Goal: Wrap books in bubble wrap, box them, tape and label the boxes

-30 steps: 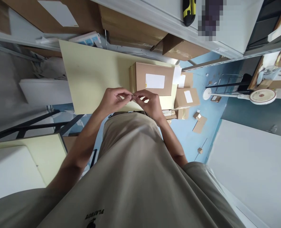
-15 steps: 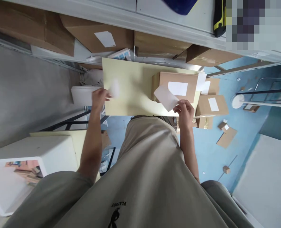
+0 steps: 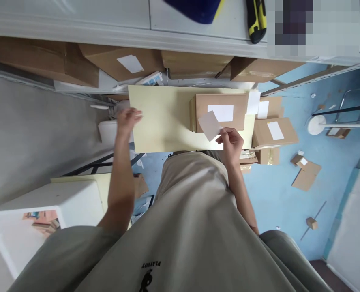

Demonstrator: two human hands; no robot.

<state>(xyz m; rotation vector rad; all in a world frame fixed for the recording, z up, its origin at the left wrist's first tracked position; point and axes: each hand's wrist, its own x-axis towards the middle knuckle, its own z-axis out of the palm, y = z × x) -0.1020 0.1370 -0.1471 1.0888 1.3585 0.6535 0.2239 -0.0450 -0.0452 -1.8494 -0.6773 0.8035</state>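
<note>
My right hand (image 3: 232, 142) pinches a corner of a small white paper sheet (image 3: 209, 125) between thumb and fingers. The sheet hangs tilted in front of a closed cardboard box (image 3: 239, 113), which lies on a pale yellow board (image 3: 161, 121). On that box is a white label (image 3: 225, 113), its lower left partly covered by the sheet. Another white paper (image 3: 253, 102) overlaps the box's right end. Over the board's left edge, my left hand (image 3: 128, 120) is open with its fingers stretched, and nothing shows in it.
Ahead, a shelf holds several cardboard boxes (image 3: 122, 61), with a yellow-and-black utility knife (image 3: 257, 24) on the level above. More labelled boxes (image 3: 273, 132) are stacked right of the board. A white bin (image 3: 76, 198) stands at lower left. Cardboard pieces (image 3: 307, 176) lie on the blue floor.
The blurred white piece by my left hand is gone, and its fingers are now apart. My right hand has shifted slightly left with the sheet. The view has turned a little.
</note>
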